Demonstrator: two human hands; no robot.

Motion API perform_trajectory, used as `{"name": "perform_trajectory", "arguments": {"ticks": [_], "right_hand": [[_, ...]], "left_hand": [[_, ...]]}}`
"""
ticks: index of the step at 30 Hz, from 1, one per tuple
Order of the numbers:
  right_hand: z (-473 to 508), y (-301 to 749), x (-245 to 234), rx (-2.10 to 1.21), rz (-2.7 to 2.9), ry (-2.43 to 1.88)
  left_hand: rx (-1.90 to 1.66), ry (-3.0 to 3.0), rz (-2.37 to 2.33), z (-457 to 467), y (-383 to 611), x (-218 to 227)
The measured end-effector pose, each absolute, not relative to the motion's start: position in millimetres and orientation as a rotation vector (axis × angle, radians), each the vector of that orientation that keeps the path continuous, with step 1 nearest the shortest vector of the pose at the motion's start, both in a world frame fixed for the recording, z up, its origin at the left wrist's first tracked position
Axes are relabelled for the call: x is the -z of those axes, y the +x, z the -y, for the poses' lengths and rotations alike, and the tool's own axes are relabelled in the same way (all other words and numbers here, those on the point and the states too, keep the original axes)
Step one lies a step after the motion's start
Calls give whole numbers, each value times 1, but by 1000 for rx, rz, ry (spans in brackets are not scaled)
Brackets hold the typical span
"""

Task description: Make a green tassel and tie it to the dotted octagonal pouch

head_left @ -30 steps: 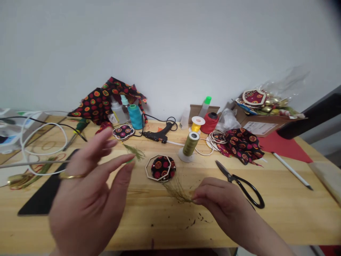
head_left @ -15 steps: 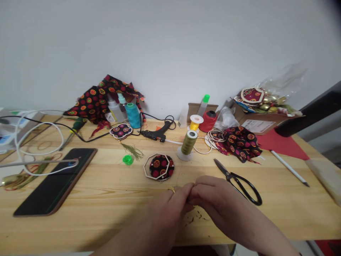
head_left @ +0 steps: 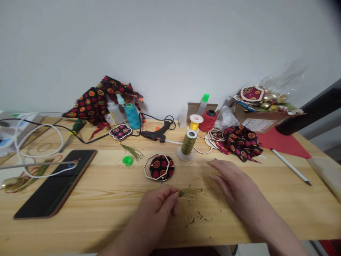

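Left hand (head_left: 158,206): pinched on olive thread bundle (head_left: 188,193) | right hand (head_left: 237,185): half-spread, thumb apart from fingers, palm hidden

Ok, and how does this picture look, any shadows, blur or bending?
In the head view, a soft shadow lies on the table beside the left hand; also in the head view, the fine thread there blurs together; the head view's top right corner darkens over the wall, and its sides look stretched, probably by a wide lens.
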State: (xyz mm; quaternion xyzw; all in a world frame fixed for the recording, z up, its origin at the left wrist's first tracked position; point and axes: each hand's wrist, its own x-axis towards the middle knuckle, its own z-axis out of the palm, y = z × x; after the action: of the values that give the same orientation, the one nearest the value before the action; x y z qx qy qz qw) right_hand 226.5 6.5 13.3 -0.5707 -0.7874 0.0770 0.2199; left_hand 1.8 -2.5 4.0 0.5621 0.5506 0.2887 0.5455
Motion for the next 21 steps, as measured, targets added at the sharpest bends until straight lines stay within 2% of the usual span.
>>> {"name": "perform_trajectory", "arguments": {"ticks": [7, 15, 21], "right_hand": [[20, 283, 19, -24, 2113, -2127], [28, 297, 37, 58, 2138, -2119], [29, 298, 32, -74, 2082, -2132]], "left_hand": [[-686, 773, -1214, 1, 0, 2], [-801, 632, -1195, 5, 1, 5], [-792, 653, -1212, 6, 0, 6]]}}
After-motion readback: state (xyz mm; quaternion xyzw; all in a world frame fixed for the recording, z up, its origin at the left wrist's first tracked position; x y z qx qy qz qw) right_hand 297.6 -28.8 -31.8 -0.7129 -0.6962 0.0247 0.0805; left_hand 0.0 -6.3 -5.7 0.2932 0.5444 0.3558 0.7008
